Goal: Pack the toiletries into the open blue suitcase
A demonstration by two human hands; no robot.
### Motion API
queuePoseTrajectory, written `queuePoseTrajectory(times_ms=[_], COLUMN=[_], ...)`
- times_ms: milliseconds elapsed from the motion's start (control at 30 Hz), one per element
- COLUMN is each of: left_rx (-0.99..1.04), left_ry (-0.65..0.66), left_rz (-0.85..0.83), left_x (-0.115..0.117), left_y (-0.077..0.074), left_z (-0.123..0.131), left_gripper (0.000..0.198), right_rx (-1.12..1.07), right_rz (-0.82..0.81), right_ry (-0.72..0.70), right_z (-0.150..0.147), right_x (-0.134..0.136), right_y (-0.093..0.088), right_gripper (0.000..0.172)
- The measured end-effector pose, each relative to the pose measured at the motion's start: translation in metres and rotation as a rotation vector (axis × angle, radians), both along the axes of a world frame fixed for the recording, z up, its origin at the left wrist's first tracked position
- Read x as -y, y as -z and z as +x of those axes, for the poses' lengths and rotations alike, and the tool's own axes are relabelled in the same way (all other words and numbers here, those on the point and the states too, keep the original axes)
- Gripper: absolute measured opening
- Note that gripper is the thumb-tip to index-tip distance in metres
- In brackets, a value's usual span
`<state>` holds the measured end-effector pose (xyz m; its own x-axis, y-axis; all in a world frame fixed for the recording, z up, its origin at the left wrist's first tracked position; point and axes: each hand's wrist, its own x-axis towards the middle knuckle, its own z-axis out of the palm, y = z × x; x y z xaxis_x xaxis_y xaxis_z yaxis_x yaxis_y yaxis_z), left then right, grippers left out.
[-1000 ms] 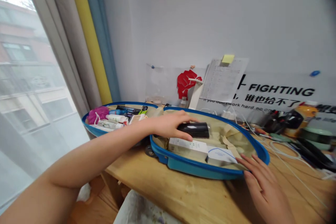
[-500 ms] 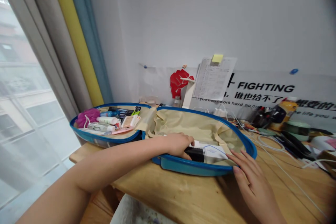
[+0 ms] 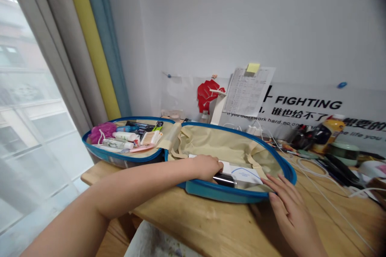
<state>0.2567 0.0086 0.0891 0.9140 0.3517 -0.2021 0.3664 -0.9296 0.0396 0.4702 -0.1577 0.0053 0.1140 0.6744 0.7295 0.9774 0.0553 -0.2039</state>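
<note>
A blue-rimmed suitcase (image 3: 229, 197) with a beige lining lies unfolded on the wooden table. Inside its right half, my left hand (image 3: 208, 168) is closed round the left end of a black cylindrical bottle (image 3: 225, 179) with a clear end. The bottle lies sideways along the near wall; its other end is hidden by my fingers. Behind it is a flat white box (image 3: 245, 174) with a blue line. My right hand (image 3: 288, 202) is open, fingers spread over the suitcase's near right rim.
The left half holds a purple bath puff (image 3: 102, 132), a white tube (image 3: 124, 135), a clear bottle (image 3: 117, 143), a comb (image 3: 147, 138) and other small items. Cables, an orange-labelled bottle (image 3: 330, 132) and a green jar (image 3: 343, 152) crowd the table's right side.
The black bottle has sunk a little towards the near wall, and more of the white box shows behind it. My right hand stays at the rim. The view has shifted slightly.
</note>
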Motion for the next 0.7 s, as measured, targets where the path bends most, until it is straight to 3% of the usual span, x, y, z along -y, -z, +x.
queuePoseTrajectory(times_ms=[300, 600, 700], left_rx=[-0.146, -0.145, -0.031], left_ry=[-0.180, -0.225, -0.208], left_rz=[0.013, 0.021, 0.045], left_x=[-0.004, -0.009, -0.010], left_y=[-0.022, -0.017, -0.020], left_z=[-0.025, -0.034, -0.043], left_gripper=[0.042, 0.040, 0.048], right_rx=[0.058, 0.095, 0.132], right_rz=[0.047, 0.022, 0.034], right_ry=[-0.009, -0.022, -0.025], right_z=[0.003, 0.005, 0.005], right_x=[-0.001, -0.001, -0.001], right_y=[0.005, 0.001, -0.001], right_gripper=[0.036, 0.036, 0.036])
